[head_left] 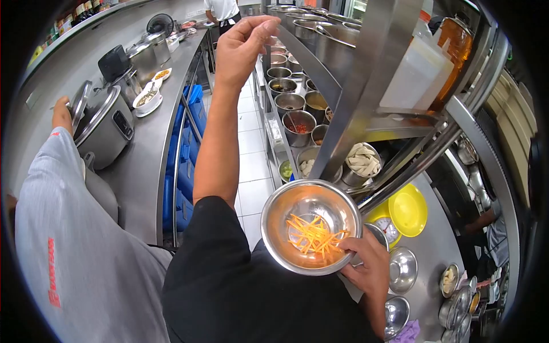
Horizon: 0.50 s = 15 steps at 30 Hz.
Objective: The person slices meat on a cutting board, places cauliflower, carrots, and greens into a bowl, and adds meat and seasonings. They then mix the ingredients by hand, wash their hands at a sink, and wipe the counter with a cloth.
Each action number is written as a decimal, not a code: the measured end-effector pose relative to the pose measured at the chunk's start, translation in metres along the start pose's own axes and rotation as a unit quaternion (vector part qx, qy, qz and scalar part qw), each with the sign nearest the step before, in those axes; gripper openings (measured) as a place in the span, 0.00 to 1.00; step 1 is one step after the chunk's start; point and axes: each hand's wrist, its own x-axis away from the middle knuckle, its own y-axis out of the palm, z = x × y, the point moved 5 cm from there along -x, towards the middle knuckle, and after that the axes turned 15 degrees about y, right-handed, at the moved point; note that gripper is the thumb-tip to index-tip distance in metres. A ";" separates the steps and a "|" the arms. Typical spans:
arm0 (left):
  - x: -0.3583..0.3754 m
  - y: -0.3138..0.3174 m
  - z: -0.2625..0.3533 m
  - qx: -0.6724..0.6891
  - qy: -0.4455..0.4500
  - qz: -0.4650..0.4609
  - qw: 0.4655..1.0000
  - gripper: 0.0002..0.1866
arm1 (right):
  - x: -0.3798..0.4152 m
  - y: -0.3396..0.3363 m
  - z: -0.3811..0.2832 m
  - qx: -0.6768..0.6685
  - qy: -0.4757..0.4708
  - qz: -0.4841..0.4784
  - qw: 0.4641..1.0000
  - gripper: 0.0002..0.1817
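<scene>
My right hand (369, 264) grips the rim of a steel mixing bowl (281, 207), thumb over the edge. Thin orange strips that look like shredded carrot (316, 235) lie in the bowl. Raised high in front of me, my left hand (247, 44) has its fingers curled in and the fingertips brought together; whatever is between them, if anything, is too small to make out. Beyond and below that hand, a rack holds rows of steel containers (290, 102). Close behind the bowl, a round container holds pale cut pieces (363, 159).
A person in a grey shirt (86, 246) stands close on my left, one hand on the lid of a large cooker (103, 128). A steel post (366, 80) rises ahead of me. Several bowls (404, 268) and a yellow basin (408, 210) sit at right. Another person (224, 10) stands far back.
</scene>
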 end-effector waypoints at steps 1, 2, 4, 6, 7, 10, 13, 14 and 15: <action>0.005 0.006 0.002 0.009 -0.005 0.009 1.000 0.14 | 0.007 -0.003 0.005 0.003 0.008 0.003 1.000 0.21; 0.011 0.012 0.004 0.017 -0.010 0.017 1.000 0.14 | 0.015 -0.008 0.013 0.005 0.015 0.007 1.000 0.23; 0.021 0.024 0.009 0.031 -0.011 0.022 0.999 0.14 | 0.032 -0.016 0.025 0.003 0.031 0.015 0.999 0.24; 0.032 0.032 0.018 0.034 -0.022 0.029 0.999 0.14 | 0.048 -0.023 0.032 -0.006 0.048 0.023 0.999 0.24; 0.037 0.034 0.024 0.035 -0.015 0.025 0.999 0.13 | 0.054 -0.027 0.032 -0.010 0.044 0.036 0.998 0.23; 0.058 0.038 0.050 0.020 -0.045 0.059 0.997 0.14 | 0.076 -0.037 0.033 -0.015 0.041 0.056 0.997 0.20; 0.074 0.038 0.069 0.011 -0.057 0.061 0.996 0.14 | 0.094 -0.046 0.038 -0.018 0.044 0.043 0.998 0.20; 0.079 0.038 0.074 0.007 -0.066 0.061 0.996 0.14 | 0.099 -0.048 0.040 -0.021 0.042 0.041 0.998 0.20; 0.082 0.037 0.079 0.004 -0.067 0.059 0.996 0.14 | 0.103 -0.049 0.041 -0.025 0.040 0.039 0.998 0.21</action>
